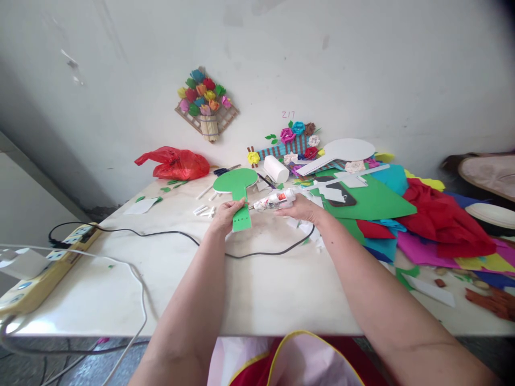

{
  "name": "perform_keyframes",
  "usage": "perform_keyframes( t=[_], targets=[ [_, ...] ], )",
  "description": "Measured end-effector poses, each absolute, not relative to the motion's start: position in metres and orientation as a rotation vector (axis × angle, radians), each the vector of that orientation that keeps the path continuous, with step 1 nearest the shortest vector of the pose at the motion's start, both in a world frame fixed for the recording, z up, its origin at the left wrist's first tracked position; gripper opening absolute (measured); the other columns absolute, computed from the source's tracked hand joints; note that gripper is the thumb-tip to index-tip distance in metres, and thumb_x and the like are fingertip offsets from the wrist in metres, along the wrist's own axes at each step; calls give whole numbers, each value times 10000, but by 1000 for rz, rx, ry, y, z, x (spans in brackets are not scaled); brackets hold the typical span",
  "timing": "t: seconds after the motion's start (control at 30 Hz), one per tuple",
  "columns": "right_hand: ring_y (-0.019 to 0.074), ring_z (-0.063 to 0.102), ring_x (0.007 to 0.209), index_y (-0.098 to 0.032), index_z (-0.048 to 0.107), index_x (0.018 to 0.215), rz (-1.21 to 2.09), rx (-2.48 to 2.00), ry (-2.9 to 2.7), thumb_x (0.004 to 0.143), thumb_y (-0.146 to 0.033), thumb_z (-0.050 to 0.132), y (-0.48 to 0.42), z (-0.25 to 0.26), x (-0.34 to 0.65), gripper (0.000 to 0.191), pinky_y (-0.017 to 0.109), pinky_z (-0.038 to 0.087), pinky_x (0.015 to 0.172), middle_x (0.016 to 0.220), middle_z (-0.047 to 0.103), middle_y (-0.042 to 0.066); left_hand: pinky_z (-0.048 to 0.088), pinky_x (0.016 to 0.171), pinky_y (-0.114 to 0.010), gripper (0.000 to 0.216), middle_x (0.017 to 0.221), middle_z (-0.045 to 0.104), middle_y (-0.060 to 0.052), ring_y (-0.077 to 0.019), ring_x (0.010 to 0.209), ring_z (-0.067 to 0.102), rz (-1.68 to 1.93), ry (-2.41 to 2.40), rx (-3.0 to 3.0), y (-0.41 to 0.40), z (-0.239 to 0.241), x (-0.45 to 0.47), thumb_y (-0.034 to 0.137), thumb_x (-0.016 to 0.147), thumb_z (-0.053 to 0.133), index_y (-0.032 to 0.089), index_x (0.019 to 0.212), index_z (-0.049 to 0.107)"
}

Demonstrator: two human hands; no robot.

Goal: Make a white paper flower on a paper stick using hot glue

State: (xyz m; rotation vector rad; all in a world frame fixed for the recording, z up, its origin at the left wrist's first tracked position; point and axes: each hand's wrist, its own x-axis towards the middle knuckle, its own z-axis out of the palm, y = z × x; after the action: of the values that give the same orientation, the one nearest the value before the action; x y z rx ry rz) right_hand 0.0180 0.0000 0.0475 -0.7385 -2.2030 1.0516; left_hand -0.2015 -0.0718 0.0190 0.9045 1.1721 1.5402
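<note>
My left hand [228, 214] pinches the stem of a green paddle-shaped paper cutout [236, 188], whose round head lies further back on the white table [257, 284]. My right hand [302, 208] is closed around a white glue gun [274, 201]; its nozzle points left toward the green stem. The gun's black cord [193, 238] trails across the table to the left. Both forearms reach in from the near edge.
A yellow power strip [44, 268] lies at the left edge with cables. A red plastic bag [174, 163], a white roll [276, 169], a white paddle cutout [341, 151], paper flowers and a heap of coloured sheets [422, 220] fill the back and right. A flower craft [206, 103] hangs on the wall.
</note>
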Motion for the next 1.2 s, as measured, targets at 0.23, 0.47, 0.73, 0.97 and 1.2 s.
perform_keyframes(
  t=[0.23,0.47,0.73,0.97,1.2],
  targets=[
    [225,615,917,-108,650,955,1096,-749,-2234,576,-242,707,-1,49,19,406,323,468,839,966,680,72,339,412,-186,347,523,579,-7,-64,434,469,1553,1144,914,-72,19,-202,405,494,781,110,645,678],
    [226,614,909,-126,653,971,1117,-736,-2266,583,-250,709,-1,51,21,411,330,470,831,942,683,54,373,442,-205,344,542,596,-23,-78,444,492,1572,1154,929,-71,18,-205,400,477,786,111,627,673],
    [233,610,914,-112,656,940,1095,-734,-2237,578,-246,702,-2,53,21,389,328,465,830,962,678,75,365,438,-205,345,531,587,-13,-72,435,478,1570,1161,917,-72,20,-203,395,471,788,108,625,672],
    [226,612,868,-113,656,958,1089,-758,-2289,582,-254,697,-2,53,21,404,332,468,805,905,682,55,372,437,-199,353,521,584,-15,-74,438,486,1572,1155,928,-72,20,-204,401,468,790,109,629,673],
    [206,608,817,-116,662,934,1074,-739,-2289,566,-248,703,-1,52,20,394,304,467,758,872,679,53,379,443,-200,332,528,588,-19,-80,447,495,1558,1153,947,-71,18,-204,393,494,782,110,630,673]
  ],
)
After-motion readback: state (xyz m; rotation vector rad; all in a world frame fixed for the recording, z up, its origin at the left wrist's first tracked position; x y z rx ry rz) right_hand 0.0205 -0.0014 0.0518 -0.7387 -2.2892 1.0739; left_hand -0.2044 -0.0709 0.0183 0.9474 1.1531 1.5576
